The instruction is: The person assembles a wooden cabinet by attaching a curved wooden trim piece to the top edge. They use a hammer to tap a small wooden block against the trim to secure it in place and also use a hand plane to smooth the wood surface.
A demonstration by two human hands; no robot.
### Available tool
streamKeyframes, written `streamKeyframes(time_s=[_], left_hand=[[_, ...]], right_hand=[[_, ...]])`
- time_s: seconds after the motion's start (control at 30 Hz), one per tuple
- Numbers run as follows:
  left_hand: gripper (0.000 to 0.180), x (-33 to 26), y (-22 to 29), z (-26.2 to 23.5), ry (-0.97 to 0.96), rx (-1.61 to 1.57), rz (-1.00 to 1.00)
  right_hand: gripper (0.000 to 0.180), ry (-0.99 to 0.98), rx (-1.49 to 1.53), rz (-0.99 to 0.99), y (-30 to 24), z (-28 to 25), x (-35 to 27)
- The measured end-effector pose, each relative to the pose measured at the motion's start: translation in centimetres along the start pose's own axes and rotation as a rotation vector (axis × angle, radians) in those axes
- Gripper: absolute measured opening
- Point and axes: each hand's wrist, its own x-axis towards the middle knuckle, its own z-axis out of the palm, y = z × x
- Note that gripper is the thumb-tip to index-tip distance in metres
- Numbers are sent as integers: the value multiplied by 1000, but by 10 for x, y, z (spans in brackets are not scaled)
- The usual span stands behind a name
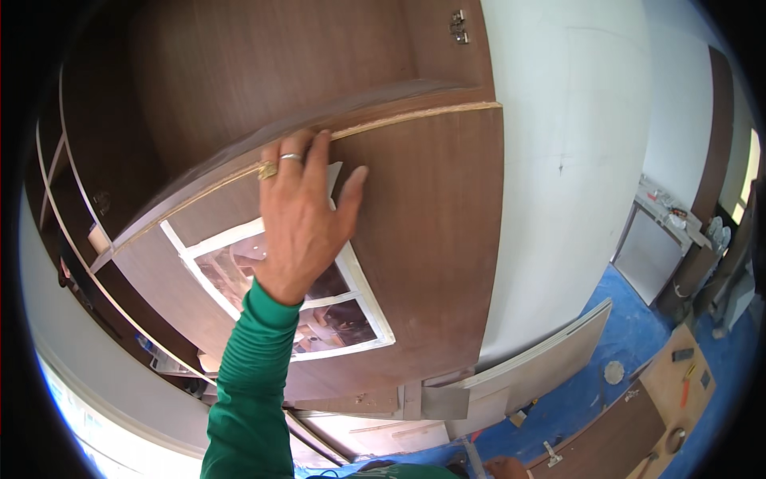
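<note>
My left hand (302, 207), in a green sleeve and wearing rings, reaches up across a brown wood-grain panel (431, 223). Its fingertips rest at the panel's rough, light-coloured top edge (415, 114), and the thumb stands apart. Partly behind the wrist, a sheet of pictures (339, 323) with white borders is on the panel's face. Above the edge is a brown cabinet recess (279, 72). Low at the lower edge of the view, my right hand (506, 468) shows only in part; its fingers are hidden.
A metal hinge (458, 28) is fixed inside the cabinet. Pale boards (542, 343) lean along the white wall (566, 160). Blue sheeting (582, 383) covers the floor. At lower right, a brown board (606, 431) lies by a plywood piece (694, 383) with tools on it.
</note>
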Motion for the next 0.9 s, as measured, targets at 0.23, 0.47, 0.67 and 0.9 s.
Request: streamKeyframes(time_s=[0.23,0.47,0.67,0.9], left_hand=[[51,39,63,54,14,-96,81],[57,59,150,95,-76,-503,344],[62,57,153,90,-99,-405,315],[70,20,66,67,-115,176,193]], right_hand=[[55,19,-37,-141,44,-11,34],[50,-93,-99,-176,33,-27,52],[51,-61,-140,-218,71,-8,78],[26,117,19,-400,52,-43,78]])
